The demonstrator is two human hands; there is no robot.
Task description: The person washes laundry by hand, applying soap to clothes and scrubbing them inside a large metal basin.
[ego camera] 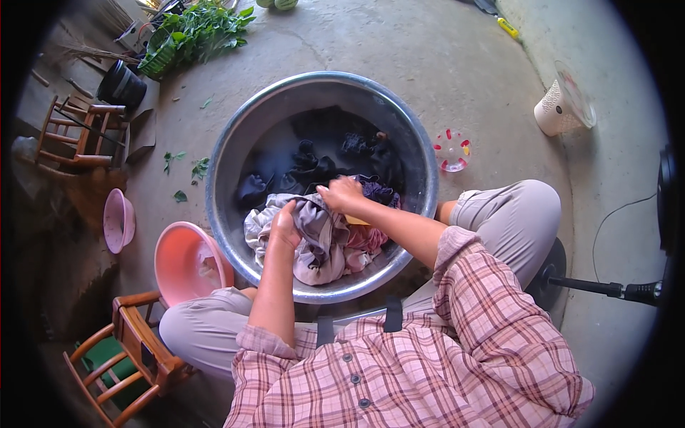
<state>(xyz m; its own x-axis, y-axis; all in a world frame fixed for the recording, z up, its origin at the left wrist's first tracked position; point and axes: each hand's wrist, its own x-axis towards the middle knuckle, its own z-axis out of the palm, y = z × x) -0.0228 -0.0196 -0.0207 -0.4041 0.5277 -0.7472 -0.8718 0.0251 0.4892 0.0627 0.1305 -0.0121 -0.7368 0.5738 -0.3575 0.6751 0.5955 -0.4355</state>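
Observation:
Before me stands a large round metal basin (220, 224) with wet laundry in it. My left hand (286, 227) grips a grey garment (316, 216) at the left of the near pile. On the pile's upper right, my right hand (342, 192) is closed on the same grey cloth, its fingertips partly hidden. Beneath lie pale clothes (321, 262) and a pink garment (366, 238). A small yellow piece (355, 220) shows under my right forearm. Dark clothes (316, 166) lie in murky water across the basin's far half.
Left of the basin are a pink plastic tub (182, 267), a smaller pink basin (119, 220) and a wooden chair (142, 337). A clear dish with red marks (453, 150) lies at the right. Farther off are a white perforated bin (556, 109) and leafy greens (200, 35).

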